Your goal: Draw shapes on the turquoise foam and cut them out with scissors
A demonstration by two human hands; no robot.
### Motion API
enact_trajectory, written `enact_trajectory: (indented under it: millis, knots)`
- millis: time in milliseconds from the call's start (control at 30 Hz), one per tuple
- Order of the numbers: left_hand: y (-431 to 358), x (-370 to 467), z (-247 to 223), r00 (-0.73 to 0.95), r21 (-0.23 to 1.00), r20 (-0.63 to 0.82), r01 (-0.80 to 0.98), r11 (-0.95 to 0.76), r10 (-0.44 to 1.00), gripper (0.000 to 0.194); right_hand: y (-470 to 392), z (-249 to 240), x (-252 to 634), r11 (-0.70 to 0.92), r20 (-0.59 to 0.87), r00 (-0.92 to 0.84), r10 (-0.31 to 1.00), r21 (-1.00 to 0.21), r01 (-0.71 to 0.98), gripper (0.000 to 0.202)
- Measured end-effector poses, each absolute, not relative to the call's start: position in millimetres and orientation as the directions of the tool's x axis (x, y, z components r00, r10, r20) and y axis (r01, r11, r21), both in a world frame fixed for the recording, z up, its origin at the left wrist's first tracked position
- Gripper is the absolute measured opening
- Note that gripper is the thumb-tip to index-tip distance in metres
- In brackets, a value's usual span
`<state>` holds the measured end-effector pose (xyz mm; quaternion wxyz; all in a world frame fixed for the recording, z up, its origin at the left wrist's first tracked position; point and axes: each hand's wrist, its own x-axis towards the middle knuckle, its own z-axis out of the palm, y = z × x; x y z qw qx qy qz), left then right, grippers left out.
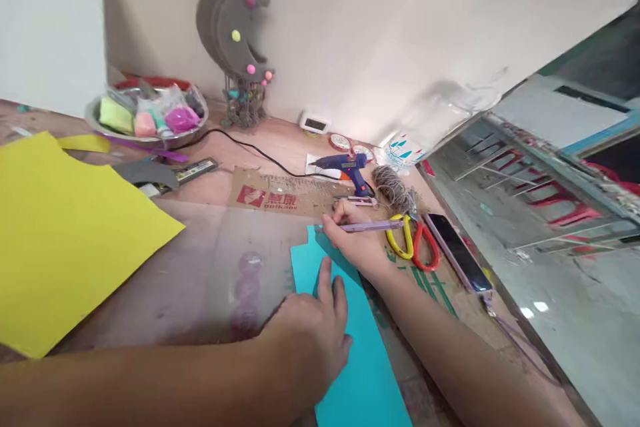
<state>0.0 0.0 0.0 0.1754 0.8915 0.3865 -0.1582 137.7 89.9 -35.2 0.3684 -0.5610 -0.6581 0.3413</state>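
Observation:
My right hand (pixel 353 233) grips a slim purple pen (pixel 373 225), its tip at the top edge of a turquoise sheet of paper (pixel 363 360). Pressed on that same sheet is my left hand (pixel 313 333), its fingers stretched out and nothing held in it. The sheet has a notched upper corner and lies over a translucent plastic layer on the table. Just right of my right hand are scissors (pixel 420 247) with one yellow and one red handle. A blue glue gun (pixel 350 167) lies beyond the hand.
A large yellow sheet (pixel 75 240) covers the left side. Behind it stands a metal bowl (pixel 175 140) of bagged colored material. Grey twine (pixel 395 188), a phone (pixel 460 250) near the right table edge and a small white digital clock (pixel 315 123) lie about. A grey moon ornament (pixel 233 33) hangs at the wall.

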Motion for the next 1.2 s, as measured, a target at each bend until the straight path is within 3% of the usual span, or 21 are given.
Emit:
enact_trajectory:
  millis: [400, 1200]
  knots:
    - [-1.0, -0.4, -7.3, 0.684, 0.165, -0.293, 0.724, -0.67, 0.668, 0.067, 90.5, -35.4, 138.1, 0.121, 0.103, -0.064, 0.993, -0.864, 0.489, 0.029]
    - [-2.0, 0.0, -12.8, 0.679, 0.137, -0.267, 0.729, -0.67, 0.684, 0.068, 91.0, -35.0, 137.5, 0.119, 0.108, -0.05, 0.993, -0.856, 0.503, 0.028]
